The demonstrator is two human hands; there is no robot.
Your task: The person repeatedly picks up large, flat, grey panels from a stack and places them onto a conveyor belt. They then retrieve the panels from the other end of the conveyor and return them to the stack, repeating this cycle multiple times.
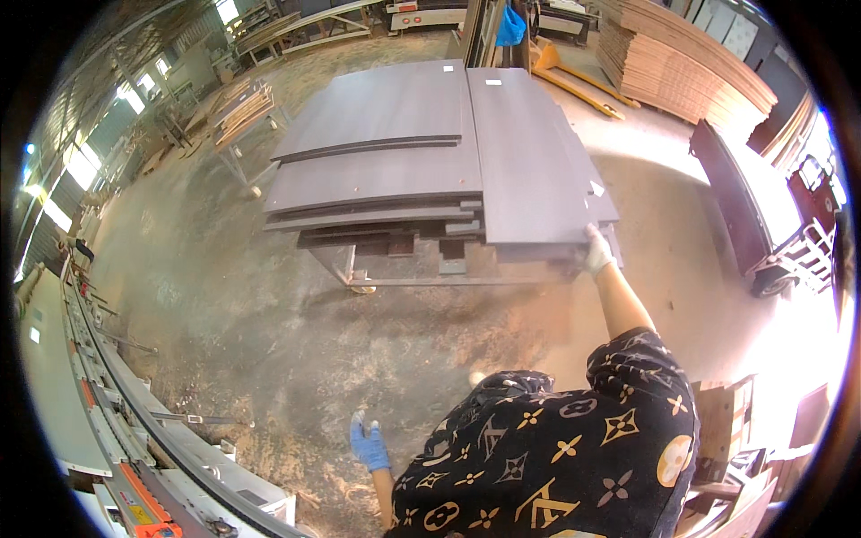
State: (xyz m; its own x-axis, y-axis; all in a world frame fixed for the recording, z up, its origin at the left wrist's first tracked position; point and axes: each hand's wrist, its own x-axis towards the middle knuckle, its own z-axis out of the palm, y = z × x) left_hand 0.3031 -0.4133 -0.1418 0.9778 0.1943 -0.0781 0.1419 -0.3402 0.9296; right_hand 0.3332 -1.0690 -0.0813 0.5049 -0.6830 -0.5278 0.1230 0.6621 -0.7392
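Note:
A long grey panel (525,161) lies on the right part of a stack of flat boards. My right hand (596,253), in a pale glove, grips its near right corner; the fingers under the edge are partly hidden. Beside that panel, a wide grey board (377,103) rests on more boards of differing sizes, their near edges uneven. Low at my left side hangs my left hand (368,444) in a blue glove, fingers apart and holding nothing. It is well away from the stack, over the floor.
The stack sits on a wheeled metal cart (395,276). A long machine with a rail (134,421) runs along the left. Beyond the cart are a yellow pallet jack (574,76) and a tall pile of brown boards (677,72). At right stands a dark-sided wheeled trolley (731,197).

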